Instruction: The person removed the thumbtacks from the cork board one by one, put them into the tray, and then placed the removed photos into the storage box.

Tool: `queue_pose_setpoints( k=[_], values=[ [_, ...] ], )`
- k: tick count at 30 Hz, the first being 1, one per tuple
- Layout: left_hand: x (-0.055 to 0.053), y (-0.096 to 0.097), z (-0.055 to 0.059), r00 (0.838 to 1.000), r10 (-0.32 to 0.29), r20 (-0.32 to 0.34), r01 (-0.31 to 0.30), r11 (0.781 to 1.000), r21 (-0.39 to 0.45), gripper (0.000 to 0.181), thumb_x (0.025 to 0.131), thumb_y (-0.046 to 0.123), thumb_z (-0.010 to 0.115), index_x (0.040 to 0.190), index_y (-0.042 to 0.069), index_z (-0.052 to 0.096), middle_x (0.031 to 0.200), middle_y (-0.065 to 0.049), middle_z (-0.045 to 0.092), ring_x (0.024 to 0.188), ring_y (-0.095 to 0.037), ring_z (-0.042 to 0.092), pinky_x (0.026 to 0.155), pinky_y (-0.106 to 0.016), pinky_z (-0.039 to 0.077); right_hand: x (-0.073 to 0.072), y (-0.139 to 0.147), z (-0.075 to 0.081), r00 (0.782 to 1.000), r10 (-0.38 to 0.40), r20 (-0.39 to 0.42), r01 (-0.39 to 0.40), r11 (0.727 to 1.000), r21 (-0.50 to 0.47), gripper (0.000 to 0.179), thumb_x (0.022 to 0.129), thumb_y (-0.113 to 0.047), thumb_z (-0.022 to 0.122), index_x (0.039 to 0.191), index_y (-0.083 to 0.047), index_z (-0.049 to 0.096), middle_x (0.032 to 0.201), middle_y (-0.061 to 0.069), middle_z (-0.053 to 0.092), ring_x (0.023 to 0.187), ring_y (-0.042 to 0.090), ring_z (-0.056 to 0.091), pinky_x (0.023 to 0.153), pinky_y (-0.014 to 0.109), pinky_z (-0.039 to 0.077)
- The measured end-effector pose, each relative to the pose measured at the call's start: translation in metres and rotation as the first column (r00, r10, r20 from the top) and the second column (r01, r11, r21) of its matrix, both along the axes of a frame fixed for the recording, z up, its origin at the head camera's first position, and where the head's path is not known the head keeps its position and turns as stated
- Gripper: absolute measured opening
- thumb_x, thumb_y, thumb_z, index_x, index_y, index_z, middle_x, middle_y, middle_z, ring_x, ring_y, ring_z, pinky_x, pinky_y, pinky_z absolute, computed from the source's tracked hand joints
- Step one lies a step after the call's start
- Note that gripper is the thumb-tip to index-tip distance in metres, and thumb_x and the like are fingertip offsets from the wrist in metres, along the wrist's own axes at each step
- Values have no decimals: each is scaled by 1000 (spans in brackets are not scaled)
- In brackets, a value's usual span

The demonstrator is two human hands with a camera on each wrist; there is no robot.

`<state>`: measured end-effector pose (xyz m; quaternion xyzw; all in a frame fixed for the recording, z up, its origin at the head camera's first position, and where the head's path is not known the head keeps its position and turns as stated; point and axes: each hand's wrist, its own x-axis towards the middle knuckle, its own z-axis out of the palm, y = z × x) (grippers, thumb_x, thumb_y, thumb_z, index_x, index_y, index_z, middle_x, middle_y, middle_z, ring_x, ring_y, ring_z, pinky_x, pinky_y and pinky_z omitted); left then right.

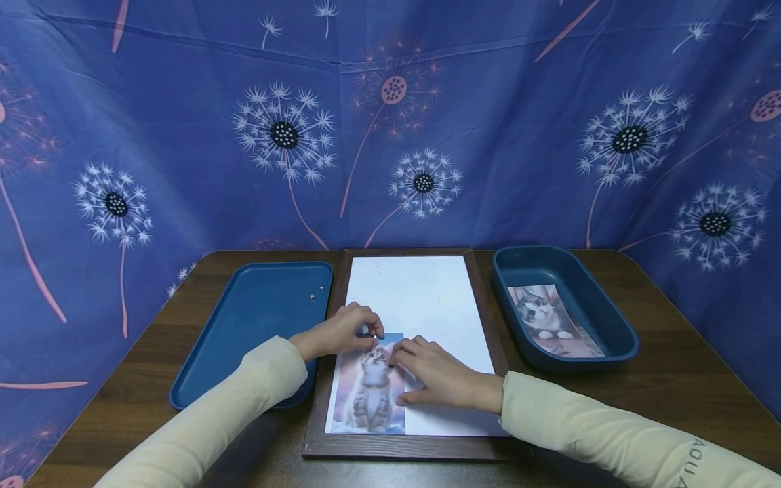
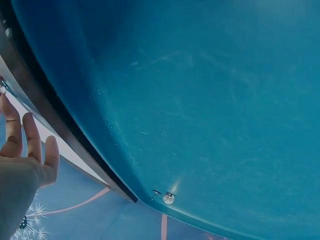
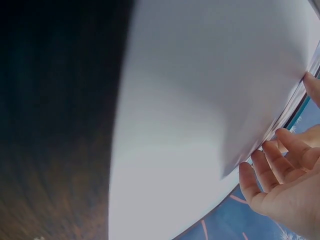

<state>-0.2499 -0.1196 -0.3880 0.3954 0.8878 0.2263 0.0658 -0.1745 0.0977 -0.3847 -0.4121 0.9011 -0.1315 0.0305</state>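
A kitten picture (image 1: 372, 400) lies on the lower left of a white board (image 1: 427, 291) with a brown wooden frame (image 1: 390, 445). At the picture's top edge my left hand (image 1: 342, 332) pinches a small shiny push pin (image 2: 3, 90) between thumb and finger; the fingers partly cover it. My right hand (image 1: 436, 376) rests on the picture's right edge with its fingers spread, thumb lower down on the same edge. In the right wrist view, the fingertips (image 3: 245, 167) touch the picture's edge.
Left of the board is a flat blue tray (image 1: 262, 325) holding two small shiny push pins (image 1: 312, 297) near its right rim. A deeper blue bin (image 1: 576, 285) on the right holds cat pictures (image 1: 543, 312). A dandelion-patterned blue cloth (image 1: 488, 135) hangs behind the wooden table (image 1: 677, 379).
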Motion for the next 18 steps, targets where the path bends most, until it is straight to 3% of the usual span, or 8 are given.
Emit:
queue_pose_setpoints(
  k=[5,18],
  values=[
    [1,-2,1,1000,4,-22,-4,1000,-19,7,83,16,64,90,17,66,85,5,59,86,-15,51,84,-42,35,-1,0,0,1000,3,1,-3,1000,-5,54,76,-45,69,116,-11,56,119,0,52,107,15,46,84,33,43],
    [-1,-4,3,999,2,-40,-1,1000,21,9,84,14,64,92,15,66,87,3,60,87,-16,52,83,-37,39,-1,0,-1,1000,0,12,0,1000,-1,54,76,-45,68,116,-11,56,120,0,51,109,16,46,85,34,43]
  ],
)
